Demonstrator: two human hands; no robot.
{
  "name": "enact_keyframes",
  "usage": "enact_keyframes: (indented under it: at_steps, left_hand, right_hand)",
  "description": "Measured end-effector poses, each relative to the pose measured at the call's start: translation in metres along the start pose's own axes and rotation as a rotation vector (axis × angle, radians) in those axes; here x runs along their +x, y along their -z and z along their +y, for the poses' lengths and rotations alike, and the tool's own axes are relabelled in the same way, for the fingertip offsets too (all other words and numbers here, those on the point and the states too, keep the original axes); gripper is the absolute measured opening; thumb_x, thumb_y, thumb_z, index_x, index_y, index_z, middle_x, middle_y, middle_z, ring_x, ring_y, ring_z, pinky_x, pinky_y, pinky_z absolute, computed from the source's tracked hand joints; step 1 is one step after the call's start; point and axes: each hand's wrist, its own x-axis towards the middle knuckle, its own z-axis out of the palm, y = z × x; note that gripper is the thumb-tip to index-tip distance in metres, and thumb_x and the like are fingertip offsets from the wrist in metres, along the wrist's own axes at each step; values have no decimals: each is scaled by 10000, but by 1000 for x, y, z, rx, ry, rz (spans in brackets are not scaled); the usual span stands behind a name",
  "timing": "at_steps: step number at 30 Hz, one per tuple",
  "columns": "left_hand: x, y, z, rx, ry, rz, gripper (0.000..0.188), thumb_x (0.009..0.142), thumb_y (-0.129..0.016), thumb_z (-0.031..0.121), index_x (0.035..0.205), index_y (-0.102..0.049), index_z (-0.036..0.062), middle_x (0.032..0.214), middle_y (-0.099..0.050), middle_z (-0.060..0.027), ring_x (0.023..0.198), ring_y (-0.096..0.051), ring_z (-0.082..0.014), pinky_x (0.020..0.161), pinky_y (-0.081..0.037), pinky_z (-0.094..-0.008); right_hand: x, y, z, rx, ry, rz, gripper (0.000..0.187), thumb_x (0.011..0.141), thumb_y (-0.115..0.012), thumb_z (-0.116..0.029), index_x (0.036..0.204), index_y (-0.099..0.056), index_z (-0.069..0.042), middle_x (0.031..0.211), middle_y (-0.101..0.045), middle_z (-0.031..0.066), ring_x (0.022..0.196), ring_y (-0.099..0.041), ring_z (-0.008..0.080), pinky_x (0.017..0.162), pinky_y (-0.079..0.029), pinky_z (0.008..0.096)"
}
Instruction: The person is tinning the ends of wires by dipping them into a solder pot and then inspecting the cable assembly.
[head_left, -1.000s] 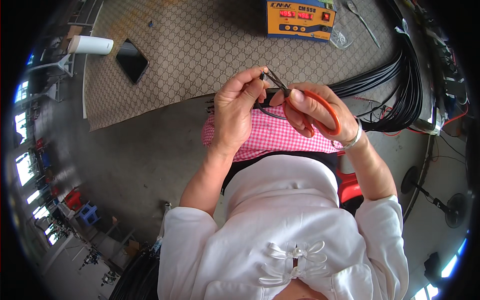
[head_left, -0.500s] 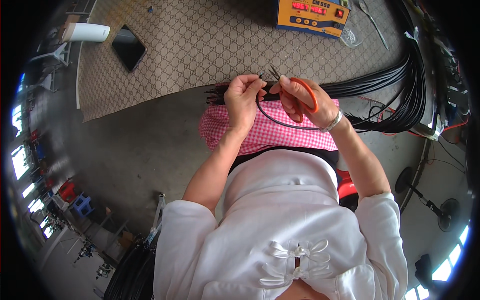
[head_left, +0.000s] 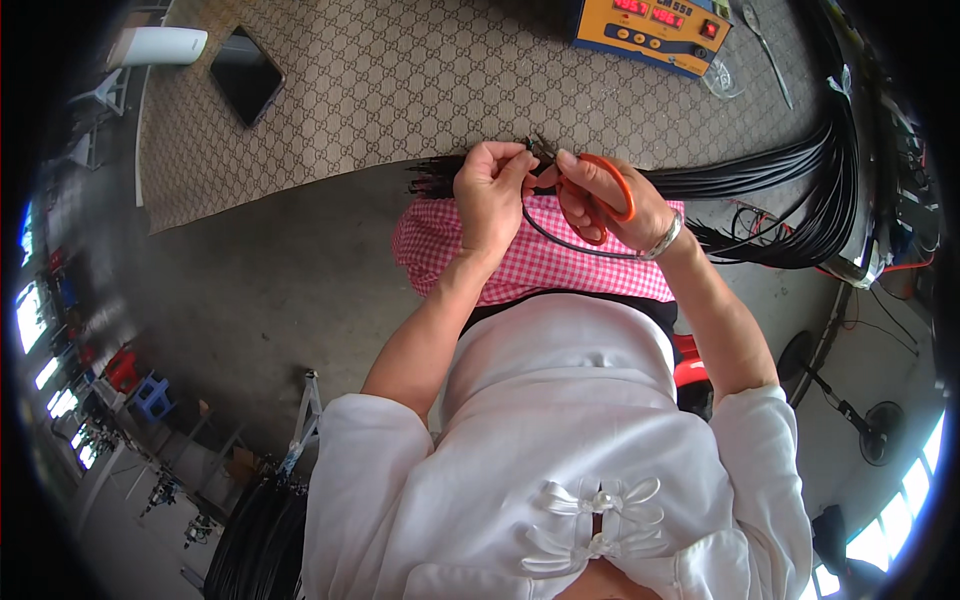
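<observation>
Between thumb and fingers, my left hand pinches the end of a black cable, which loops down and back under my right wrist. Orange-handled scissors sit in my closed right hand, their blades pointing up and left. The blade tips are right beside the cable end at my left fingertips; whether they touch it I cannot tell. Behind both hands, a bundle of black cables lies along the table's near edge, its stripped-looking ends poking out left of my left hand.
A patterned brown cloth covers the table. On it stand an orange control box with a red display, a dark phone, a white cup and a spoon. Pink checked fabric covers my lap. A fan stands at right.
The scissor blades have come closer to the cable end at my left fingertips. The whole view has shifted slightly, while both hands keep their grip.
</observation>
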Motion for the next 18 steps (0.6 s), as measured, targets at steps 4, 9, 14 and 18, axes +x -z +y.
enact_keyframes:
  at_steps: [4,9,14,18]
  left_hand:
    - [0,1,0,-5,18,-16,58,821,-549,-11,875,-537,-29,768,-605,-67,638,-532,-78,564,-438,-207]
    - [0,1,1,-23,22,-21,52,819,-550,-12,866,-536,-28,763,-603,-66,629,-528,-78,547,-433,-206]
    - [1,1,-1,-49,19,-18,54,818,-553,-9,866,-537,-27,756,-602,-63,613,-523,-76,534,-428,-204]
    - [0,0,1,-10,27,-10,54,820,-554,-3,868,-539,-23,753,-604,-62,611,-523,-77,532,-427,-204]
  right_hand:
    - [0,-3,-2,-21,5,22,486,897,-447,-406,944,-559,65,580,-407,6,436,-374,87,382,-299,226]
    - [-1,-5,-2,-22,5,23,484,899,-446,-398,950,-560,69,576,-405,2,430,-371,84,379,-298,225]
    - [-1,-4,-3,-41,4,23,479,898,-448,-397,948,-561,66,576,-406,2,424,-370,81,377,-297,220]
    - [-2,-9,-3,-27,-7,58,466,896,-453,-395,935,-562,56,576,-412,2,422,-371,82,376,-296,218]
